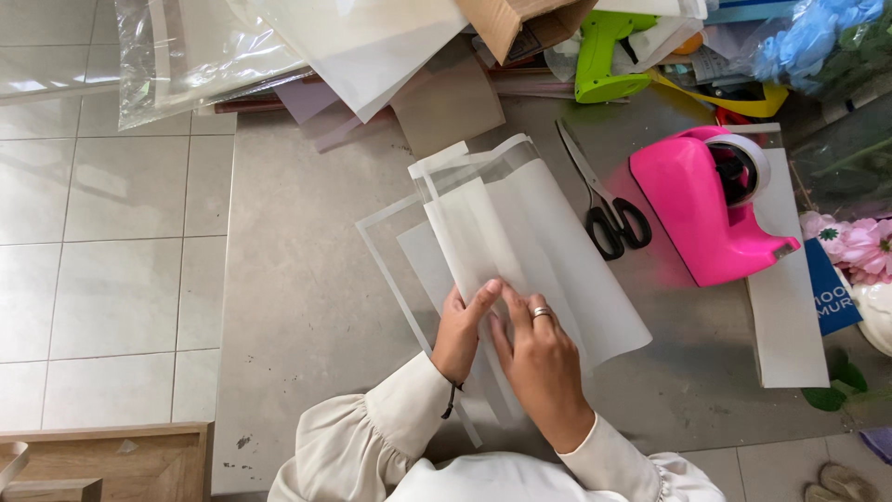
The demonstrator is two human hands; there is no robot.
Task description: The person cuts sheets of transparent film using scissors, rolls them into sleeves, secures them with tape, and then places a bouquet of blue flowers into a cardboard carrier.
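A stack of translucent white wrapping sheets (520,242) lies folded on the grey table (307,279), fanning away from me. My left hand (461,330) pinches the near edge of the sheets with thumb and fingers. My right hand (539,358), wearing a ring, presses flat on the same near end beside it. Both hands touch the sheets and almost touch each other. Cream sleeves cover my wrists.
Black-handled scissors (606,200) lie just right of the sheets. A pink tape dispenser (711,204) stands further right on a white strip. A green glue gun (604,56), clear plastic film (195,56), cardboard and pink flowers (855,246) crowd the back and right edges. Tiled floor lies left.
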